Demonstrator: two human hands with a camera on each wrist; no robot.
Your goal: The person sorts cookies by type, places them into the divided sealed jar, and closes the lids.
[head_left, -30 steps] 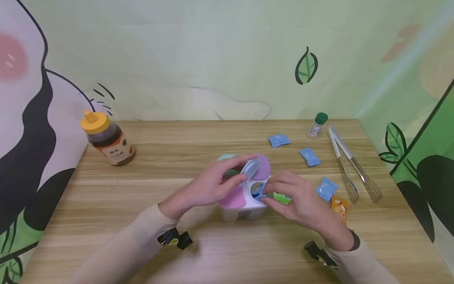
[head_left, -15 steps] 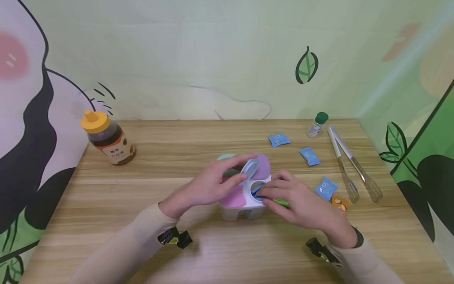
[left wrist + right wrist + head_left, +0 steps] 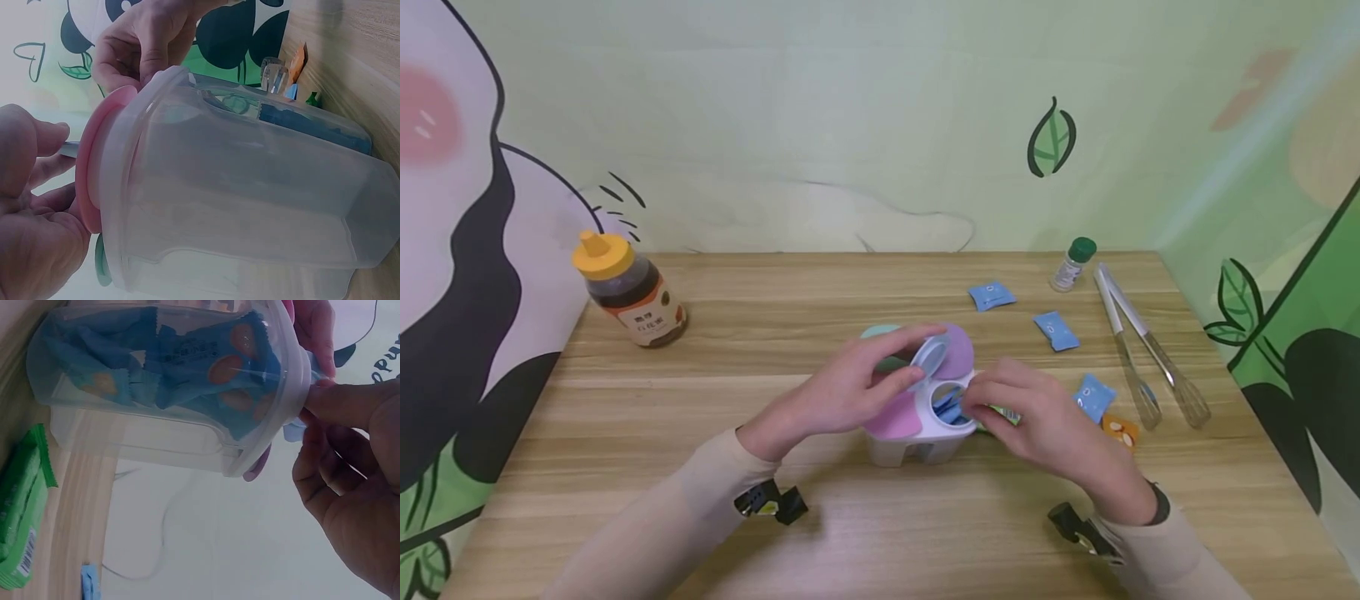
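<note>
A multi-compartment container (image 3: 917,446) with a clear body and pink, purple and green lids stands on the table. My left hand (image 3: 846,390) reaches over it and pinches the raised light-blue lid (image 3: 929,358). Through the round opening below, blue packets (image 3: 949,406) show; the right wrist view has them filling that clear compartment (image 3: 212,369). My right hand (image 3: 1037,421) is at the right side of the opening, its fingers bent and the thumb tip right at the white rim (image 3: 299,384). Whether a packet is between its fingertips I cannot tell.
Blue packets (image 3: 992,296) lie to the right, with an orange packet (image 3: 1120,430) and a green packet (image 3: 25,506) nearer the hand. Metal tongs (image 3: 1123,333) and a green-capped jar (image 3: 1073,265) stand farther right. A honey bottle (image 3: 632,296) is at far left.
The right hand dipped its fingers into the opening over the blue packets, then drew back to the right rim. The left hand and raised lid stayed in place.
</note>
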